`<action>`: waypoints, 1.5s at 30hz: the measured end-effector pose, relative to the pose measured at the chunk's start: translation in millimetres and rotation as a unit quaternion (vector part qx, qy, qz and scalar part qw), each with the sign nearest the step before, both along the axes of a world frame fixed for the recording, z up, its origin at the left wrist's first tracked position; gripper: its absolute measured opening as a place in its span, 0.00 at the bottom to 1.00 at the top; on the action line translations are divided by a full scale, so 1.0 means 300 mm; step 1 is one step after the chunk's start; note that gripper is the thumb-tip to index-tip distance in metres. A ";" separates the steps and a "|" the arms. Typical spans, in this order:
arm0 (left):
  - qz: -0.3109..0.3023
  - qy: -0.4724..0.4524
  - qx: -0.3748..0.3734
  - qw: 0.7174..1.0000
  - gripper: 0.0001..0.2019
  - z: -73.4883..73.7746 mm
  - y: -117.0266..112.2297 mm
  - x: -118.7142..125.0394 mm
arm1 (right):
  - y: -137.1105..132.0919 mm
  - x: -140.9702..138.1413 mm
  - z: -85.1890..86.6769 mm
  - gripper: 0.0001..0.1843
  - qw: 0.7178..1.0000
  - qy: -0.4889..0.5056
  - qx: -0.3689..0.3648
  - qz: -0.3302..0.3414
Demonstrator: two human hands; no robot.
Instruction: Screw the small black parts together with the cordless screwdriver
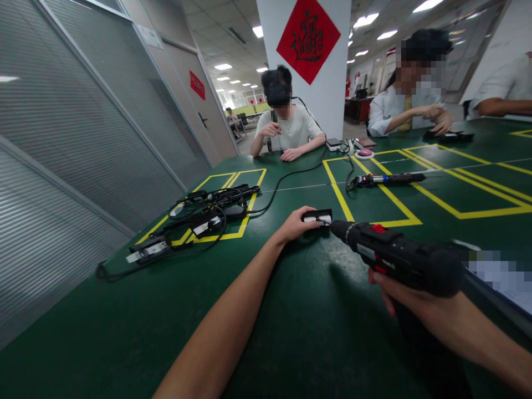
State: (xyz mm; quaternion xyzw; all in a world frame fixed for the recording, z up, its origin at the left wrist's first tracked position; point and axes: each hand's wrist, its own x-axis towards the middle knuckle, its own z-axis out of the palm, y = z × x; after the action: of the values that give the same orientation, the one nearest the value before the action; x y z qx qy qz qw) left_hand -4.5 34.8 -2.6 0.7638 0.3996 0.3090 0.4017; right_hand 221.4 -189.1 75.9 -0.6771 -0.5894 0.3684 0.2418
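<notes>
My right hand (415,296) is wrapped round the handle of a black and red cordless drill (399,257). The drill points left, and its chuck end meets the right side of a small black case (323,213) with a white part inside. Whether the bit touches the case or stops just short, I cannot tell. On the case's left side, my left hand (296,224) grips it against the green table, fingers closed on its edge. Part of the case is hidden behind these fingers.
Black cables and devices (208,213) lie in a tangle to the left. A pen-shaped electric screwdriver (388,178) rests beyond the drill. Yellow tape (407,221) marks the table (174,332). A person (286,122) sits opposite, another person (409,111) farther right. A clipboard (502,282) lies at right.
</notes>
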 end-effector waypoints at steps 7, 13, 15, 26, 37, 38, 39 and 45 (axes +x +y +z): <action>-0.006 -0.003 -0.005 1.000 0.26 0.005 -0.004 0.001 | -0.002 0.010 -0.005 0.26 0.999 0.039 0.004 0.004; -0.006 -0.004 -0.016 1.000 0.26 0.009 -0.009 0.004 | -0.001 0.008 -0.006 0.27 0.999 0.036 -0.014 -0.005; -0.002 0.000 -0.014 1.000 0.25 0.010 -0.010 0.005 | 0.002 0.008 -0.005 0.25 0.999 0.035 0.009 0.007; -0.015 -0.018 -0.020 1.000 0.26 0.009 -0.005 0.004 | 0.001 0.001 0.004 0.25 1.000 0.028 -0.006 -0.011; -0.013 -0.016 -0.027 0.999 0.27 0.005 -0.001 0.004 | -0.006 -0.002 0.014 0.24 0.999 0.045 0.024 0.008; -0.011 -0.015 -0.026 0.999 0.27 0.006 -0.001 0.004 | -0.005 -0.003 0.015 0.24 0.999 0.047 0.022 0.006; -0.010 -0.014 -0.024 1.000 0.27 0.006 -0.001 0.004 | -0.004 -0.005 0.016 0.24 0.999 0.049 0.021 0.003; -0.009 -0.011 -0.018 1.000 0.26 0.008 -0.004 0.005 | 0.004 -0.007 0.019 0.26 0.999 0.044 -0.007 0.000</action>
State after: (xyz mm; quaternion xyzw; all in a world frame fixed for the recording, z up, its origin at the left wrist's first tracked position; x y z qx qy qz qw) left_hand -3.0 33.7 -0.3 0.7568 0.3939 0.3063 0.4221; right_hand 219.3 -187.8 81.5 -0.6620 -0.5756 0.4016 0.2631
